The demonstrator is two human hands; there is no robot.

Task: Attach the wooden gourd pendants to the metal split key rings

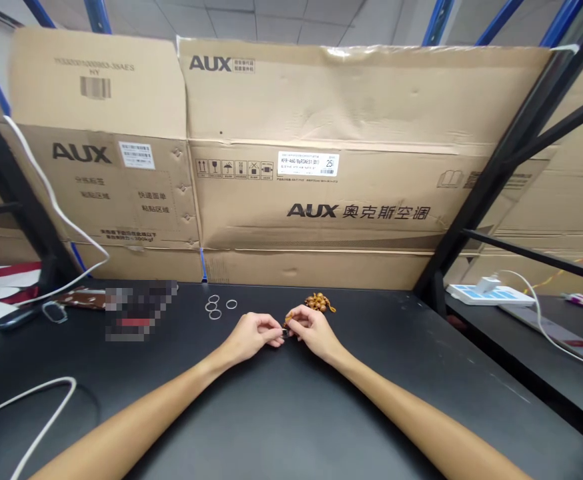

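My forearms reach up from the bottom of the frame onto a black tabletop (291,427), and my hands meet just below its middle. My left hand (250,337) and right hand (314,331) are close together, fingers curled and pinched in on a small dark piece (285,331), held between both sets of fingertips. It is too small and too covered by my fingers for me to say exactly what it is. Just above my right hand lies a wooden bead strand (319,303), a cluster of orange-brown beads on the table, with a short run of it seeming to reach down to my fingers.

To the left of my hands, four thin metal rings (214,307) lie flat in a small group, with three nearly touching and one just apart. A white cable (46,393) curves across the table at lower left. Farther up on the left are a brown strap (84,300) and a pixelated patch (139,310) that hides whatever lies there.

At right, a white and blue power strip (489,293) sits on a second black bench (546,333). Straight ahead, flattened AUX air-conditioner cartons (291,200) stand against a black steel rack (511,153).
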